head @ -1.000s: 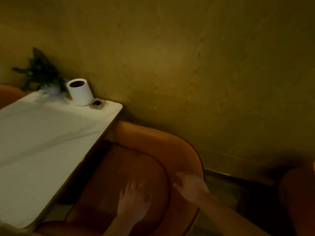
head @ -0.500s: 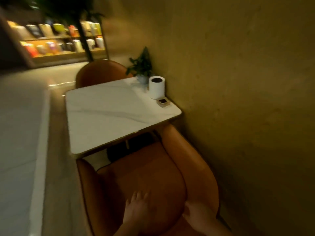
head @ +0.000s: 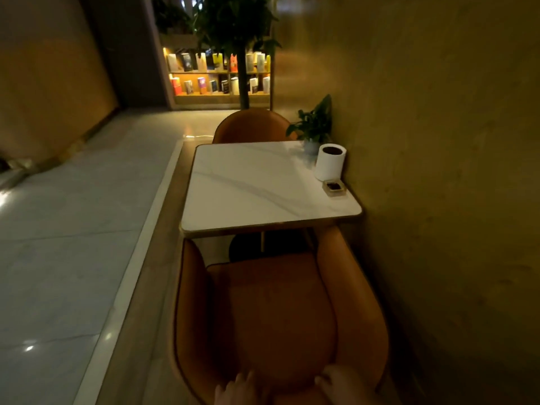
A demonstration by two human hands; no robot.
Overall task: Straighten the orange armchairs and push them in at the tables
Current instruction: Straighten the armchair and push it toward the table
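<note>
Two grips on the armchair (head: 280,311) back: left hand (head: 242,388) flat, right hand (head: 342,385) unclear; table (head: 257,185) ahead, wall (head: 438,200) beside.

Surface (head: 257,182) against wall (head: 438,171) on right. Near armchair (head: 277,311) before surface, arm fronts just under its near edge. Far armchair (head: 251,127) behind surface, facing it. On surface, along wall side: potted plant (head: 314,127) at far corner, paper roll (head: 330,165) upright just before it, small box (head: 334,188) nearest. Left hand (head: 239,390) on near armchair's back, right hand (head: 339,384) curled over back rim. Open floor (head: 73,229) left. Tree (head: 242,54) behind far armchair, bookshelf (head: 219,77) behind tree.
</note>
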